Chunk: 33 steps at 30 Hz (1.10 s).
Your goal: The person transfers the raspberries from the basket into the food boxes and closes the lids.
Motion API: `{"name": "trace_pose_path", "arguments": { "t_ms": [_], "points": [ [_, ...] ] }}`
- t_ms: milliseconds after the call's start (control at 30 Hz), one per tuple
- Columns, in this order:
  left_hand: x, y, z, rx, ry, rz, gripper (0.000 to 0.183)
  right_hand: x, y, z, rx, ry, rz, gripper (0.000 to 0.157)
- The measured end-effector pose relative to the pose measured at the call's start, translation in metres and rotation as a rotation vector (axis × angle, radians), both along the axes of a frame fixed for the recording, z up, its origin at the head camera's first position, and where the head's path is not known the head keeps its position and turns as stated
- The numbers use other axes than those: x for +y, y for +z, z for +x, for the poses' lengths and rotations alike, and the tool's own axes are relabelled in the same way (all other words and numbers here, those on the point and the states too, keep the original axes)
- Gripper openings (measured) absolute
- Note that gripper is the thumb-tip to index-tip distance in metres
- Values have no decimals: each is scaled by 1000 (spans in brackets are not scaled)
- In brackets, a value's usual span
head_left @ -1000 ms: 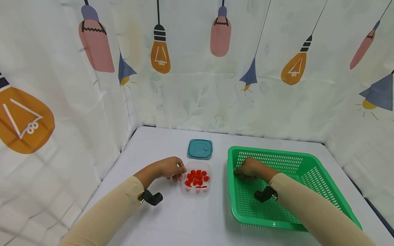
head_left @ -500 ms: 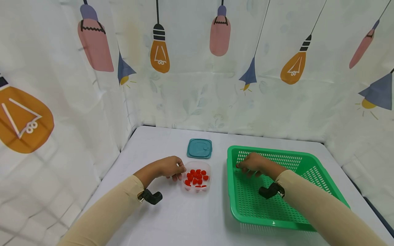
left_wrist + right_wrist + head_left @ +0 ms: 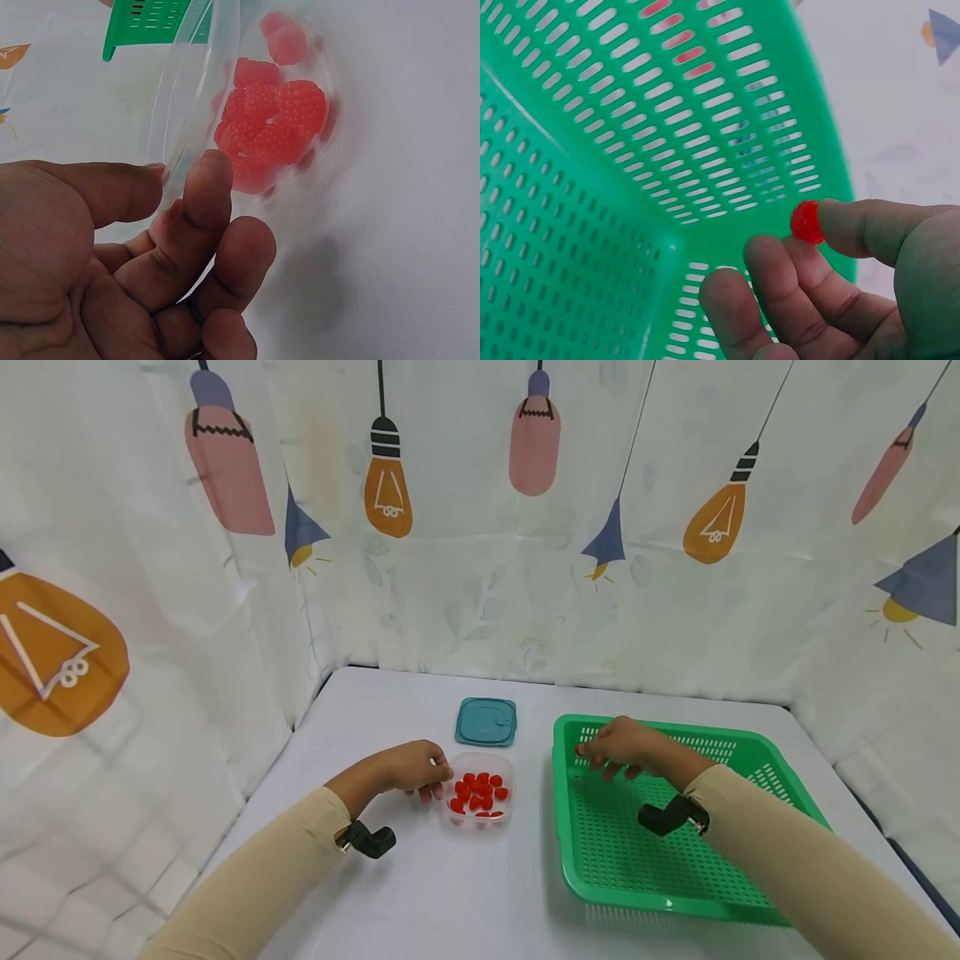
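My left hand pinches the rim of a small clear plastic container between thumb and forefinger. Several red raspberries lie on the container's bottom, seen through its wall in the left wrist view. Over the far left corner of a green slotted basket, my right hand pinches a single raspberry between thumb and forefinger. The other fingers of that hand are loosely bent, and the fruit overlaps the basket's wall in the right wrist view.
Behind the container, a teal square lid lies flat on the white-covered table. The basket's raised left wall stands between the right hand and the container. A patterned curtain encloses the table's back and sides.
My right hand has risen from low inside the basket toward its far left rim, bringing the raspberry into view. The left hand and the container have stayed in place.
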State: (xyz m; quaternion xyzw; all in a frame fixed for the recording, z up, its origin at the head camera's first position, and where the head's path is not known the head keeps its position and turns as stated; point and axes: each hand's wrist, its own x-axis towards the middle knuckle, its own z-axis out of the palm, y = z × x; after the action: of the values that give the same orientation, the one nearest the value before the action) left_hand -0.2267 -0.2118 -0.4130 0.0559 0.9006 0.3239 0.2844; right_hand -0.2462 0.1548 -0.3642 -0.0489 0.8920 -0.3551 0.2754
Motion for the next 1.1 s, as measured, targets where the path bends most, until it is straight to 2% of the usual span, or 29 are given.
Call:
{"name": "trace_pose_path", "arguments": {
  "t_ms": [500, 767, 867, 1100],
  "points": [
    [1, 0, 0, 0, 6, 4, 14, -3, 21, -2, 21, -2, 0, 35],
    [2, 1, 1, 9, 3, -1, 13, -11, 38, 0, 28, 21, -23, 30],
    [2, 2, 2, 10, -1, -4, 13, -15, 43, 2, 35, 32, -24, 34],
    [3, 3, 2, 13, -4, -15, 14, -27, 46, 2, 25, 44, -27, 33]
  ]
}}
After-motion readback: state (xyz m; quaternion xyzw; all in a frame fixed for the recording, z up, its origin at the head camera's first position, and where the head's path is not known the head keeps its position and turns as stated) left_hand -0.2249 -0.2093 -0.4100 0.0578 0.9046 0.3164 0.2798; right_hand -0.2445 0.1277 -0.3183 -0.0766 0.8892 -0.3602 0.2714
